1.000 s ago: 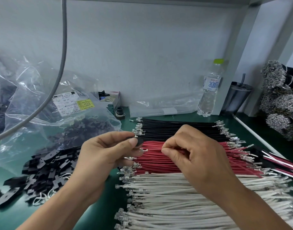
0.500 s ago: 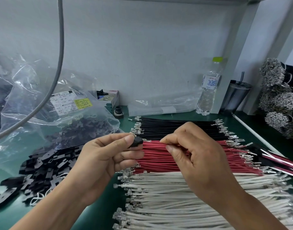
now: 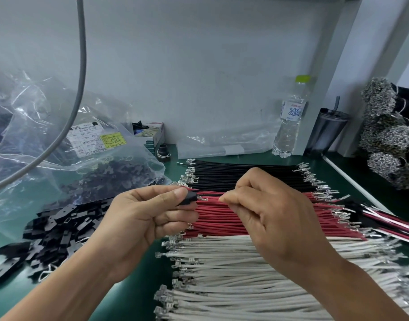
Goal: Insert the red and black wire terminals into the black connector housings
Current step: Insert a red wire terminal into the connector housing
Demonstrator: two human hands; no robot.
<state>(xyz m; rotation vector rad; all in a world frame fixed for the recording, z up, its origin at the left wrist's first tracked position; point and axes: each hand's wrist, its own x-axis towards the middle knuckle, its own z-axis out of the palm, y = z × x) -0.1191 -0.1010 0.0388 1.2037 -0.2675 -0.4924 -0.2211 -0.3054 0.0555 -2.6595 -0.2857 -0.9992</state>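
Observation:
My left hand [image 3: 143,216] pinches a small black connector housing [image 3: 190,197] between thumb and forefinger. My right hand [image 3: 268,212] pinches a red wire [image 3: 212,199] whose silver terminal [image 3: 202,199] points at the housing's open end, touching or just inside it. Under both hands lie rows of black wires [image 3: 240,174], red wires [image 3: 222,221] and white wires [image 3: 222,269] on the green bench. Loose black housings [image 3: 52,235] are heaped at the left.
A clear plastic bag [image 3: 59,147] of housings lies at the left, a grey cable [image 3: 81,66] hanging above it. A water bottle [image 3: 289,121] and a dark tumbler [image 3: 326,130] stand at the back right. Bundles of terminated wires [image 3: 389,133] fill the far right.
The right hand has brought the red wire's terminal leftward up to the housing's mouth. The left hand has shifted slightly, holding the housing steady.

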